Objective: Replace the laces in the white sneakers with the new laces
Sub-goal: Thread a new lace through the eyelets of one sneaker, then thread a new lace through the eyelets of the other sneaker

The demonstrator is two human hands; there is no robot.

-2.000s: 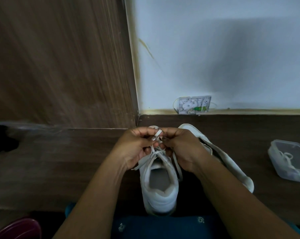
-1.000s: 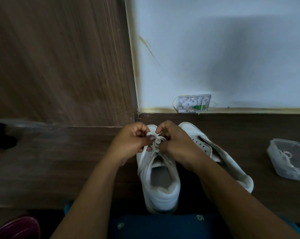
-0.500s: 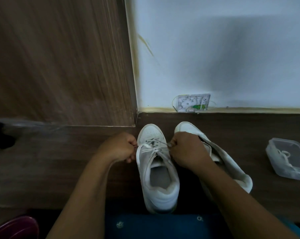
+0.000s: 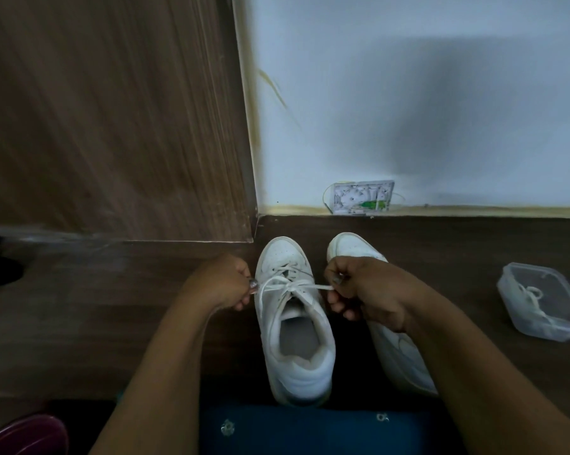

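Two white sneakers stand side by side on the dark wooden floor, toes toward the wall. The left sneaker (image 4: 293, 326) carries a white lace (image 4: 290, 285) crossed over its tongue. My left hand (image 4: 222, 282) pinches one lace end at the shoe's left side. My right hand (image 4: 362, 289) pinches the other end at its right side, so the lace runs taut between them. The right sneaker (image 4: 352, 246) lies mostly hidden under my right hand and forearm; only its toe and heel show.
A clear plastic container (image 4: 539, 302) holding a white lace sits on the floor at the right. A small wall box (image 4: 362, 197) is mounted at the skirting. A wooden panel (image 4: 113, 119) rises at left. A maroon object (image 4: 24, 435) is at the bottom left.
My hands were together over the left sneaker's tongue. They have moved apart, one to each side, pulling the lace ends outward and drawing the lace tight.
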